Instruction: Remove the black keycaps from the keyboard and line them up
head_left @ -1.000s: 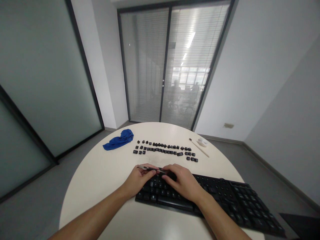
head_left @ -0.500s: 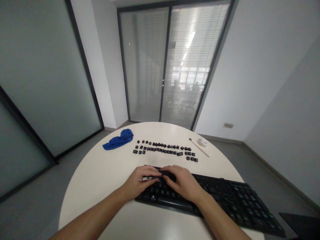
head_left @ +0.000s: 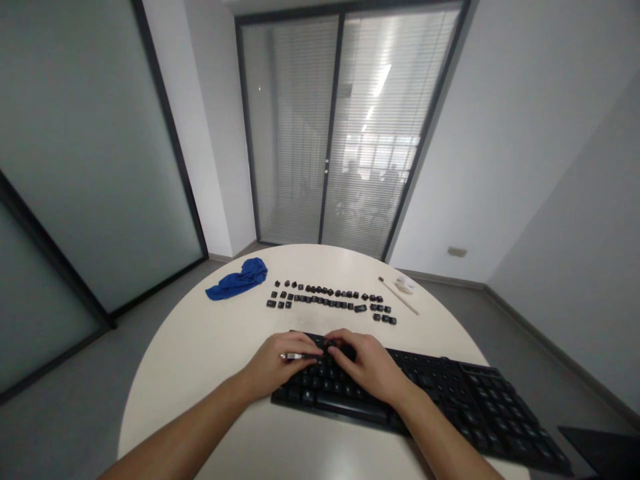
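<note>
A black keyboard [head_left: 350, 408] lies at a slant near the front of the table. My left hand [head_left: 281, 357] is over its upper left part, fingers closed round a thin silver-coloured tool [head_left: 291, 357]; the tool's tip reaches towards the keys, and its exact kind is unclear. My right hand [head_left: 367, 363] rests just to the right, thumb and forefinger nearly meeting by a small dark piece [head_left: 331, 344] at the upper keys. Whether that piece is a loose keycap or part of the keyboard, I cannot make out. Several keys under both hands are hidden.
Several loose black keycaps [head_left: 325, 301] stand in rows behind the keyboard. A blue cloth [head_left: 240, 279] lies at the back left of the round table [head_left: 190, 360]. A thin brush [head_left: 400, 296] and small pale items [head_left: 404, 285] lie at the back right.
My right thumb and forefinger have shifted slightly right, away from the left fingertips, opening a small gap. The silver tool has turned slightly in my left hand.
</note>
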Demonstrator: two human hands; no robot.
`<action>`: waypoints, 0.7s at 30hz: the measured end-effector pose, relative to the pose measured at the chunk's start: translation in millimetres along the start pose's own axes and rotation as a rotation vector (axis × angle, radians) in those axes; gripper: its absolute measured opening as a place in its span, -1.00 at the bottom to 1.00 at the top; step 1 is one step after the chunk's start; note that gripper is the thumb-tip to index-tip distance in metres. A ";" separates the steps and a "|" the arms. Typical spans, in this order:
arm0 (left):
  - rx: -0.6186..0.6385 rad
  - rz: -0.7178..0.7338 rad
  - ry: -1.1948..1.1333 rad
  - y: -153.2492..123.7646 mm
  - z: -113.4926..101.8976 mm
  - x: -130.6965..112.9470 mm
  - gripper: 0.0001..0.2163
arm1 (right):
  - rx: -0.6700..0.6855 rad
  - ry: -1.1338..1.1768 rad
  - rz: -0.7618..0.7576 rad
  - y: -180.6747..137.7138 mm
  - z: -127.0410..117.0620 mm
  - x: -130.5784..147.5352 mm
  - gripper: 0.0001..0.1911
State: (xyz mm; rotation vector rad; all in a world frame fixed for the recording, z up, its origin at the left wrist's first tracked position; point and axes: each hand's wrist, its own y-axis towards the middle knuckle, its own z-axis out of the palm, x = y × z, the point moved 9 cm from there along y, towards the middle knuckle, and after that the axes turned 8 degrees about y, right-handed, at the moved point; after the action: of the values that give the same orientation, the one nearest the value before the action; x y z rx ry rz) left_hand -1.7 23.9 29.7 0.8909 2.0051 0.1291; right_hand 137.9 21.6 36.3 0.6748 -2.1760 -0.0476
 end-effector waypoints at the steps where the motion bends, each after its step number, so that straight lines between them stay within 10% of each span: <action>1: 0.007 0.000 0.005 0.1 -0.1 -0.5 -0.83 | -0.002 0.000 0.001 0.1 -0.1 -0.7 -0.74; 21: 0.016 -0.030 0.070 -2.8 -17.9 1.2 -0.84 | 0.028 -0.223 -0.043 32.2 4.6 -1.6 -0.77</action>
State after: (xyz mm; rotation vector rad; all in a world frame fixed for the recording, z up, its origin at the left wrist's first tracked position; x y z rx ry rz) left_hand -17.5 27.0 38.1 0.8769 2.0865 0.1289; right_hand 120.8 49.0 40.5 0.7631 -2.3785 -0.1202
